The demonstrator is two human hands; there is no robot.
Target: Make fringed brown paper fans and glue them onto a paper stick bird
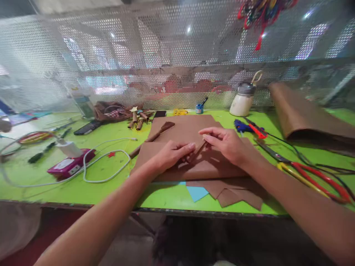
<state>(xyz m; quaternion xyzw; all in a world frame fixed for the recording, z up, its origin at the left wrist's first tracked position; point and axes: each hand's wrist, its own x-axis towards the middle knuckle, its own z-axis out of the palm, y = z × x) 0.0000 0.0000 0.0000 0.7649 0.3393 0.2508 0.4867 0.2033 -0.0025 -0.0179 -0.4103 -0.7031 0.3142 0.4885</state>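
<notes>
No text reads clearly; the blue jar (200,106) bears a blurred label (199,110).

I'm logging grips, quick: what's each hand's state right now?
Left hand: curled beside the narrow brown piece; grip cannot be told.
Right hand: closed, pinching that piece's upper end.

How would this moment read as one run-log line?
left hand: at small brown piece, lower end | right hand: at its upper end | beneath: brown sheets | right side: scissors
</notes>
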